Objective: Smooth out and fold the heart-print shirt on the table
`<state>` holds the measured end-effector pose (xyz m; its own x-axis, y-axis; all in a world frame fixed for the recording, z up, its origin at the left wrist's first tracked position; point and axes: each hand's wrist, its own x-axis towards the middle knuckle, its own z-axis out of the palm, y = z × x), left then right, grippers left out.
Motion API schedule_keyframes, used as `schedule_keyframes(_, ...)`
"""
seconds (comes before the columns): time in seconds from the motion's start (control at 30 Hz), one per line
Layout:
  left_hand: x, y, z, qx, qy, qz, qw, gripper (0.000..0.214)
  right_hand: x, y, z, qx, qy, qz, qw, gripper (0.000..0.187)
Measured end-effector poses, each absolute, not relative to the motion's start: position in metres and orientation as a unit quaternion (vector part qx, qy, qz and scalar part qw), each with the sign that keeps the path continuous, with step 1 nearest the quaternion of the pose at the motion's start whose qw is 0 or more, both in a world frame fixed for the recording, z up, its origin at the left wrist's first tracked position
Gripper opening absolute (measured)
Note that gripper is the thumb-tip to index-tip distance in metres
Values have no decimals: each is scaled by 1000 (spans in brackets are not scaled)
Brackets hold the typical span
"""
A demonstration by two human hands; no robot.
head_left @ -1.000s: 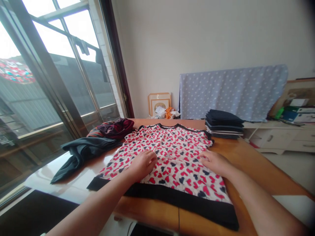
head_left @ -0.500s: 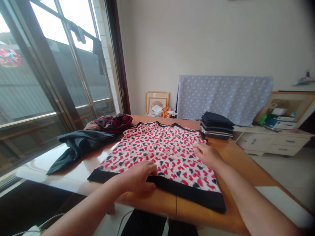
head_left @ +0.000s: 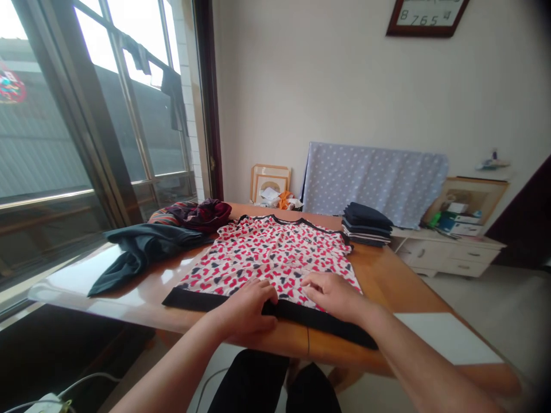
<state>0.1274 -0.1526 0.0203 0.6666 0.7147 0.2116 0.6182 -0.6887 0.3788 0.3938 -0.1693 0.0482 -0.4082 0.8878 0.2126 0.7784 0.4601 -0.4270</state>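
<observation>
A white shirt with red and dark hearts lies flat on the wooden table, its black hem along the near edge. My left hand rests on the hem near its middle, fingers curled over the black band. My right hand lies flat just to the right, fingers stretched toward the left hand, palm down on the fabric above the hem. The two hands are nearly touching.
A dark garment and a maroon striped bundle lie at the table's left by the window. A stack of folded dark clothes sits at the back right. White paper lies at the near right. A dotted cloth leans against the wall.
My left hand slid down from the shirt's middle to the hem. My right hand moved from the shirt's right side in toward the centre, beside the left. The view has pulled back.
</observation>
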Motion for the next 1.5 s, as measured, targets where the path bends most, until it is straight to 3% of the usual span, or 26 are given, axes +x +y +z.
schedule_keyframes(0.1,129,-151,11,895,379,198,125,8,367,-198,36,-478,-826,189,231,22)
schedule_keyframes(0.17,130,-147,9,884,389,227,125,12,350,-213,27,-464,-826,210,242,22)
schedule_keyframes(0.4,127,-142,20,838,455,276,122,17,307,-230,-10,-483,-808,106,320,40)
schedule_keyframes(0.6,121,-169,20,834,474,264,102,18,291,-231,-20,-545,-801,-1,248,43)
schedule_keyframes(0.77,112,-207,-6,869,407,274,58,14,285,-243,-20,-568,-793,-9,221,22)
schedule_keyframes(0.87,102,-220,-21,883,368,290,29,15,284,-253,-20,-570,-790,-11,224,18)
schedule_keyframes(1.13,76,-220,-32,860,406,304,-60,26,289,-266,-13,-552,-807,-1,211,33)
schedule_keyframes(1.5,60,-218,-32,765,547,295,-170,21,313,-260,-15,-612,-763,-42,205,29)
